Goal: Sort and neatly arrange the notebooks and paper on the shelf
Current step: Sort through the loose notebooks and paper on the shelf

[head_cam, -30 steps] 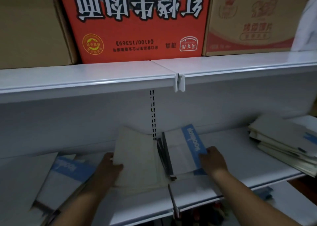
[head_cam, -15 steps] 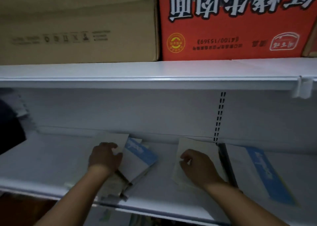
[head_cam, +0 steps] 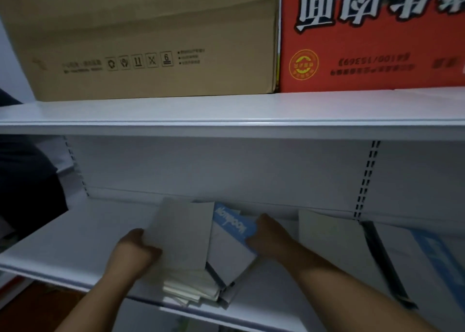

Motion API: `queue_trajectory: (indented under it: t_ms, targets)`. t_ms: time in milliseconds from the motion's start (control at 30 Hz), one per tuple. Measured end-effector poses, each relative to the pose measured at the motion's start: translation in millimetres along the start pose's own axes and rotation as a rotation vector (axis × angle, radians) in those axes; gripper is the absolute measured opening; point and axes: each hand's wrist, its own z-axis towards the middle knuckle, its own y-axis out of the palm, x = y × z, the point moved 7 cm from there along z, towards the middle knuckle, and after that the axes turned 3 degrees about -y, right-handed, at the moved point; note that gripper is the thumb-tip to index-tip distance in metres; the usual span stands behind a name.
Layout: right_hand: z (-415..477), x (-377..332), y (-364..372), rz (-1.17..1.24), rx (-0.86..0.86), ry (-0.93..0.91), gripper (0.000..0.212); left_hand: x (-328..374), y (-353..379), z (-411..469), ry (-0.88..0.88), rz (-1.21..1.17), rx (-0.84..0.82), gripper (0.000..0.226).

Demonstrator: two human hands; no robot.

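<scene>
A loose stack of notebooks and paper lies on the white shelf, its near end over the front edge. On top of it sits a plain grey-white notebook; my left hand grips its left edge. Beside it lies a notebook with a blue band, and my right hand holds its right edge. Further right lie a pale sheet and another blue-striped notebook with a dark spine.
The shelf above carries a brown cardboard box and a red printed box. A slotted upright runs down the back panel. A dark shape fills the left edge.
My view shifted further left along the shelf. My right hand left the pale sheet and moved left onto the blue-banded notebook. My left hand now holds the grey notebook on the stack.
</scene>
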Motion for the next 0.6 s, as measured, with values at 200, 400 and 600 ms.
queue_trajectory:
  t_ms: [200, 400, 600]
  targets:
    - [-51, 71, -58, 0.665, 0.087, 0.214, 0.017, 50, 27, -16, -0.159, -0.581, -0.434, 0.023]
    - [-129, 177, -134, 0.754, 0.423, 0.267, 0.029, 128, 120, -66, -0.058, -0.897, -0.656, 0.029]
    - [-183, 286, -165, 0.454, 0.689, 0.494, 0.029, 152, 227, -120, 0.005, -0.647, -0.65, 0.039]
